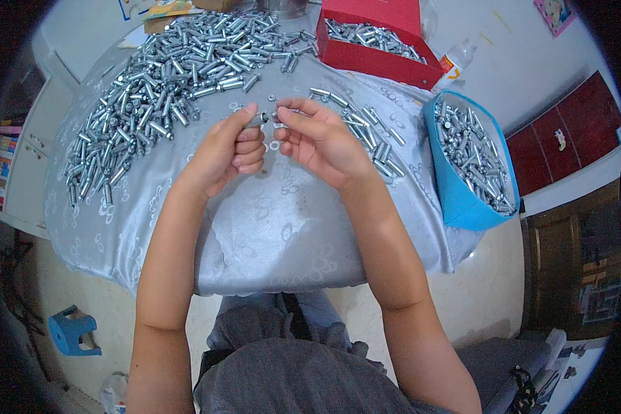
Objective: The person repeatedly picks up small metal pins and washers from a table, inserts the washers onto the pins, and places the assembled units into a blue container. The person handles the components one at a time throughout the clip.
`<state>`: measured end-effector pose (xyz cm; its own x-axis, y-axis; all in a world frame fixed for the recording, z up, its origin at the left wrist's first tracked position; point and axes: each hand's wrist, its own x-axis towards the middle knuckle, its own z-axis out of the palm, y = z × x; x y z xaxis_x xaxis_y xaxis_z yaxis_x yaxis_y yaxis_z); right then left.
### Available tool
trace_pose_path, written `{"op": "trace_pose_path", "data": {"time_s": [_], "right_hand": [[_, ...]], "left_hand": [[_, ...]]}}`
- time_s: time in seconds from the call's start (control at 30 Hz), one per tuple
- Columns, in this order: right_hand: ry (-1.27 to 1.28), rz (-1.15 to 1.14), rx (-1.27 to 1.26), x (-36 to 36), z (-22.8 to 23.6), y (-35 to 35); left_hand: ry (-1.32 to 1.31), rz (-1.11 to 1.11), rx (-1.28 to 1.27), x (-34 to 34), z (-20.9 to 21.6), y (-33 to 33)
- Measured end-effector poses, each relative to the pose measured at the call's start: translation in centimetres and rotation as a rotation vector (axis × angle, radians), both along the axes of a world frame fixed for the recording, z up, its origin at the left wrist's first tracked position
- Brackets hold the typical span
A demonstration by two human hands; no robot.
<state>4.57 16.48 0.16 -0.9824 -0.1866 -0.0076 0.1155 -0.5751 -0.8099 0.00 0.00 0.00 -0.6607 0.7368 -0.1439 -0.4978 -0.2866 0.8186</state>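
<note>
The left hand [233,146] grips a bolt [257,121] over the table [269,259], the right hand [319,141] pinches a bit [275,116] just beside it, and the work looks partway: box [379,63] and bin [466,208] loaded, a pile [179,76] loose.

Bench [283,241]: fastener heap [165,86] is lying left and rear | box [376,67] is standing rear right, holding fasteners | bottle [460,56] is sitting right of box | bin [455,200] is standing at right edge, holding fasteners | loose fasteners [397,136] are lying between heap and bin | stool [67,332] is resting on floor [493,276], left
</note>
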Motion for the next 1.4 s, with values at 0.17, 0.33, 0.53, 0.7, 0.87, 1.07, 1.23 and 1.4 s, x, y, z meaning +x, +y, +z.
{"op": "trace_pose_path", "data": {"time_s": [0.17, 0.33, 0.53, 0.7, 0.87, 1.07, 1.23, 1.4], "right_hand": [[0.08, -0.178, 0.105, 0.4, 0.9, -0.9], [0.252, -0.348, 0.365, 0.2, 0.3, -1.8], [0.377, -0.41, 0.512, 0.2, 0.0, -2.1], [0.49, -0.539, 0.786, 0.3, -0.4, -2.4], [0.66, -0.745, 1.038, 0.4, 0.0, -1.9], [0.676, -0.669, 1.093, -0.1, -1.1, -1.4], [0.628, -0.55, 0.911, 0.6, -0.1, -2.1], [0.474, -0.605, 1.052, 0.3, 0.2, -1.0]], "left_hand": [[0.01, 0.025, -0.003, -0.1, 0.0, 0.3], [-0.02, 0.1, -0.024, 0.0, -0.2, 0.6], [-0.058, 0.069, -0.01, 0.1, -0.7, 1.0], [-0.14, 0.145, 0.006, 0.9, -0.7, 2.1], [-0.138, 0.098, 0.134, 0.4, -1.4, 1.2], [-0.177, 0.167, 0.104, 0.3, -1.0, 1.6], [-0.229, 0.155, 0.209, -0.2, -1.3, 1.0], [-0.221, 0.072, 0.268, -0.2, -1.5, 0.8]]}}
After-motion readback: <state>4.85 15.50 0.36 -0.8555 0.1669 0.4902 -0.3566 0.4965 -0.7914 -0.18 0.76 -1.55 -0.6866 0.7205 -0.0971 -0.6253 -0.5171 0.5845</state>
